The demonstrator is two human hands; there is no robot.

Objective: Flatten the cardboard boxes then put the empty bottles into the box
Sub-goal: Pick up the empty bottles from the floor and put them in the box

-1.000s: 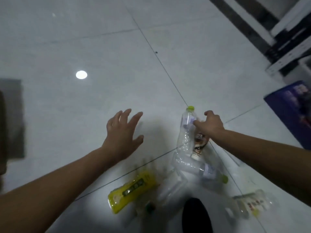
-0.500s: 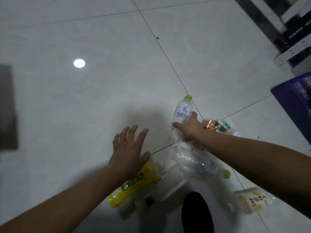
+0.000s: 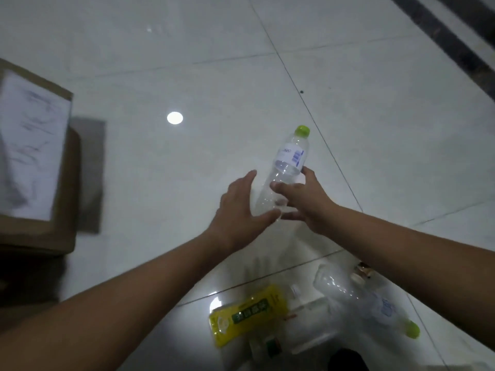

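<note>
Head view: the right hand (image 3: 302,202) grips a clear green-capped bottle (image 3: 289,162) round its middle and holds it above the floor (image 3: 375,103), cap pointing far. The left hand (image 3: 238,210) is spread wide at the bottle's lower end. Its thumb seems to touch the base, but its fingers are not closed round it.

The box (image 3: 64,199) stands well apart at the left edge, with something white filling its open top.

The main risk looks like the hand-over. The thin, empty plastic may buckle or slide if the right hand lets go before the left hand closes, and the bottle would drop and roll off across the smooth tiles. A toss toward the box from here could hit the rim or bounce off the white filling.

Near the person's feet lie a yellow bottle (image 3: 246,314) and a second clear one (image 3: 356,298), easy to kick or tread on in a step to the left.
</note>
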